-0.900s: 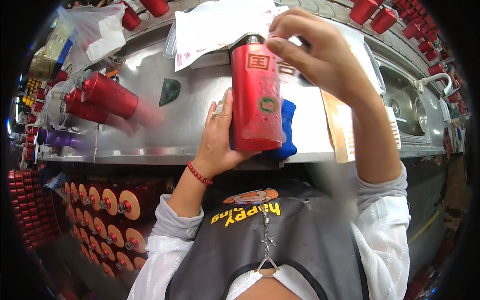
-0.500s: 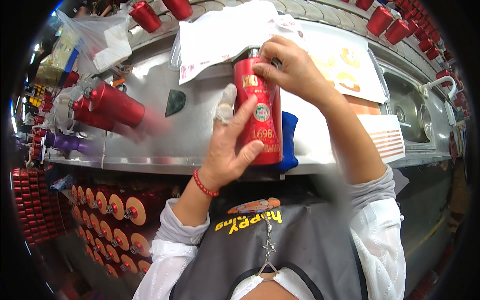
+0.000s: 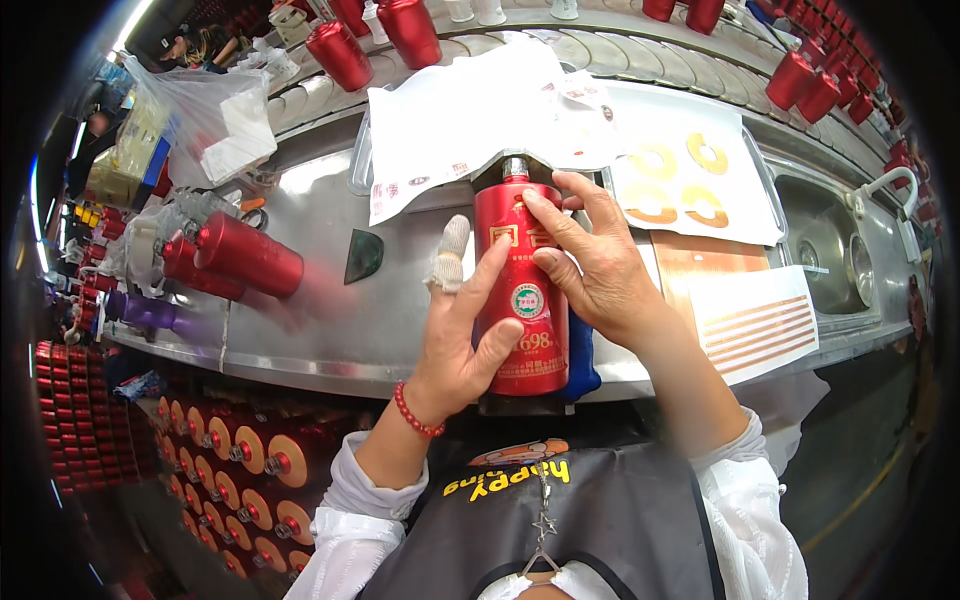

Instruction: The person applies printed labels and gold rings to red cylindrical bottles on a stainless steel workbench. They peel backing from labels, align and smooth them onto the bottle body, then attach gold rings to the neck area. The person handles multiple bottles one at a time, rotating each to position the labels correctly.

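Note:
A red bottle (image 3: 524,340) with gold lettering and a round green-and-white emblem lies before me, its clear neck pointing away. My left hand (image 3: 455,345) holds its left side, index finger and thumb against the front; one finger wears a whitish cover. Across the upper right side of the bottle rests my right hand (image 3: 600,260), with the index fingertip on the shoulder. Some of the right fingers are hidden behind the bottle. A blue cloth (image 3: 583,365) shows beside the bottle's lower right. Above the neck spreads a white printed sheet (image 3: 450,115).
To the right lie a sheet with gold arc-shaped pieces (image 3: 652,212), a sheet of copper-coloured strips (image 3: 762,328) and a sink (image 3: 818,225). Two red bottles (image 3: 250,255) and a dark green scraper-like piece (image 3: 364,256) are at left. Beyond runs a slatted conveyor (image 3: 640,50).
My right hand has moved from the bottle's neck down onto its right side, its fingers unfolding. The bottle and bench sit lower in view; more lettering shows on the bottle.

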Demonstrator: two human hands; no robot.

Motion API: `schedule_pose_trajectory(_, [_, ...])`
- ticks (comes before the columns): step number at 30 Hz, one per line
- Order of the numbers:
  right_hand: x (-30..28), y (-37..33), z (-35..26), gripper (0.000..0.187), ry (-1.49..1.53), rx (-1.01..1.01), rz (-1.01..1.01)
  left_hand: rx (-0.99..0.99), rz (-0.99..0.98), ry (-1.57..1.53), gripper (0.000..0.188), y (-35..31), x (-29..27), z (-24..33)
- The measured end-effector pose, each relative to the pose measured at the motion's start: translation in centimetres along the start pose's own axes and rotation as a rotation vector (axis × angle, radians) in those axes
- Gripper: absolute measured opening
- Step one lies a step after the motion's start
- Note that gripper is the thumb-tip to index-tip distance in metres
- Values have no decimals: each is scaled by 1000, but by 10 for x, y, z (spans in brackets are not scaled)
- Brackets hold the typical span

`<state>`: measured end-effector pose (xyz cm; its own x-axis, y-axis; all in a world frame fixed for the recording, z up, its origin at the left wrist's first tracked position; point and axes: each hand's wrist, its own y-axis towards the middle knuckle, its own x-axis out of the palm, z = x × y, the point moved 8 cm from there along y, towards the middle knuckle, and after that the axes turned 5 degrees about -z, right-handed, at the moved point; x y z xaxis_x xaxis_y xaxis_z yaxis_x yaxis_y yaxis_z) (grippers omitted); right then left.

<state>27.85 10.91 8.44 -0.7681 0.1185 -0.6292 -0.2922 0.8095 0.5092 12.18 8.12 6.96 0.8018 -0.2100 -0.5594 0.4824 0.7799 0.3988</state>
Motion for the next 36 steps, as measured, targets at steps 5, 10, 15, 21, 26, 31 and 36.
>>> schedule_pose_trajectory(5, [0,0,2,49,1,37,-47,-19,-26,2,64,13,-3,-11])
schedule_pose_trajectory(10, [2,-1,-1,52,-15,26,-64,-24,-55,48,66,24,-2,-12])
schedule_pose_trajectory(15, [1,-3,-4,56,-16,44,-95,-26,-49,51,69,20,-2,-12])
schedule_pose_trajectory(21, [3,-6,-6,58,-36,55,-129,-19,-71,86,74,21,-1,-14])
schedule_pose_trajectory(26, [4,-6,-3,58,-31,92,-152,-17,-81,72,76,25,-2,-13])
schedule_pose_trajectory(31, [2,-10,-3,58,-6,126,-168,-8,-60,19,75,18,-3,-18])
schedule_pose_trajectory(36, [2,-19,-6,59,-20,145,-211,0,-68,-22,70,14,-4,-16])
